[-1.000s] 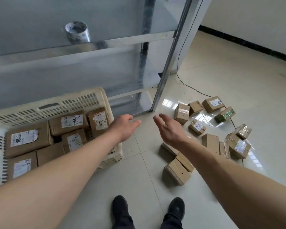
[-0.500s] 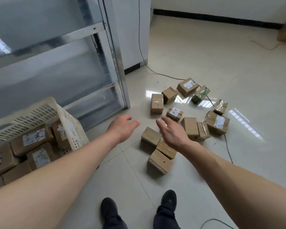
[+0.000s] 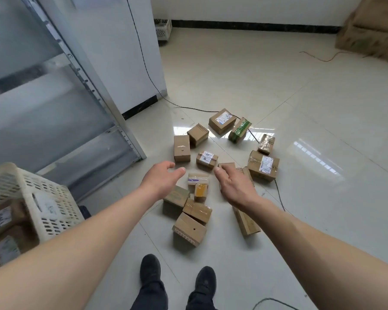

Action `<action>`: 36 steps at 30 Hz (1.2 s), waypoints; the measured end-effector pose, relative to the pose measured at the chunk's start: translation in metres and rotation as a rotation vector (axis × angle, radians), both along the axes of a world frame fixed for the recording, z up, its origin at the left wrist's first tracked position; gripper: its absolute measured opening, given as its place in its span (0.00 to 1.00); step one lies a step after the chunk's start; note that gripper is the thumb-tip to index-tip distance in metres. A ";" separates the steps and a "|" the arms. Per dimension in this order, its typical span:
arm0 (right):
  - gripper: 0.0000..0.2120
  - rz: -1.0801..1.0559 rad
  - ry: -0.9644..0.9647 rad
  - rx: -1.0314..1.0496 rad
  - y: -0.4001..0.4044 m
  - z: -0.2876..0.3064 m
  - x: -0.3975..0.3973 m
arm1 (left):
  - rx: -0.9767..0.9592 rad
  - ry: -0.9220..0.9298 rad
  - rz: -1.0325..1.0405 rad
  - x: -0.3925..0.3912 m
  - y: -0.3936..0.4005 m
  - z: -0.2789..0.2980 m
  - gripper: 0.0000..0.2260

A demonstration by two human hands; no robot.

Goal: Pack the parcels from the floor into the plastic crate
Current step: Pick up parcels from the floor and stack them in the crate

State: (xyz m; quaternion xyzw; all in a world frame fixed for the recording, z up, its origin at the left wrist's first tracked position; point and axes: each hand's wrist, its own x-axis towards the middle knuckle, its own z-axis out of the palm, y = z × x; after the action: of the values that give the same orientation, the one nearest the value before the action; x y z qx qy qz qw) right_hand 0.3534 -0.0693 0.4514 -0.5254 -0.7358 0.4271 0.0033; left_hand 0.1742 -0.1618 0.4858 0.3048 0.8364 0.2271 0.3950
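Both bare arms are being held out over a scatter of cardboard parcels (image 3: 197, 212) that are lying on the pale tiled floor (image 3: 300, 97). The left hand (image 3: 164, 180) is being kept released, its fingers loosely spread and nothing being grasped; the right hand (image 3: 235, 186) is likewise being kept released, palm turned inward, fingers relaxed and nothing being held. Whether either hand is touching a parcel cannot be told; both appear to be hovering above the pile.

The white plastic crate (image 3: 52, 211) is being seen at the left edge, beside a metal shelving frame (image 3: 94, 92), and several labelled parcels are already lying inside it. The rest of the parcels are being left on the floor, well apart from the crate: a tall plain box (image 3: 182, 148), a small labelled box (image 3: 207, 158) just beyond the fingertips, a larger labelled box (image 3: 263, 165) to the right, a box bound in green tape (image 3: 239, 130), and a flat-labelled box (image 3: 222, 120) at the far side. Nearer the feet, a plain box with a small hole (image 3: 189, 229) is lying beside two taped ones. A dark cable (image 3: 148, 72) is being seen running down past the wall and across the floor behind the pile. Black shoes (image 3: 150, 268) are being shown at the bottom.
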 end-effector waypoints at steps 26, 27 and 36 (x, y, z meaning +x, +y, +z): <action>0.28 -0.069 -0.122 -0.053 0.167 -0.064 -0.206 | -0.071 -0.144 -0.035 -0.220 0.174 -0.095 0.24; 0.28 -0.073 -0.125 -0.061 0.173 -0.072 -0.216 | -0.087 -0.145 -0.033 -0.231 0.180 -0.105 0.25; 0.28 0.005 -0.202 -0.135 0.233 -0.183 -0.268 | -0.174 -0.203 0.020 -0.279 0.232 -0.216 0.25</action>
State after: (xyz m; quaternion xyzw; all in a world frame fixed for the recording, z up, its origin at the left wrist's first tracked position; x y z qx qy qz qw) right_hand 0.0849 0.1640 0.2680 -0.5629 -0.7033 0.4208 -0.1073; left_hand -0.1047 0.0698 0.2701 0.2363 0.8117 0.1872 0.5003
